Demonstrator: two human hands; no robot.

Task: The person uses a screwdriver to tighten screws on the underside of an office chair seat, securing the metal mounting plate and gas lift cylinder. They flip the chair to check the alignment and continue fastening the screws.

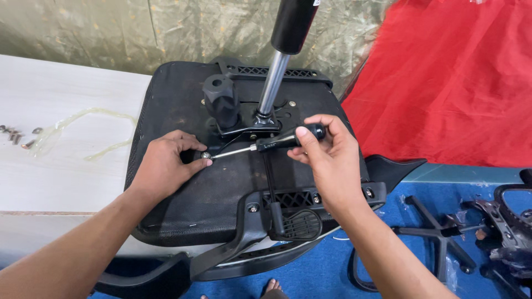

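The right hand [327,149] is gripping a black-handled screwdriver [266,145], its tip meeting a screw [205,155]. The left hand [166,166] is pinching that screw against the upturned black chair seat [183,205], which is lying on the white table [50,171].

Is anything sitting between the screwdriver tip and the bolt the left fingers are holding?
Nothing visible. The screwdriver in the right hand has its tip right at the bolt, which the left hand pinches against the seat underside.

Both forearms bare, no sleeves, rings or watch visible.
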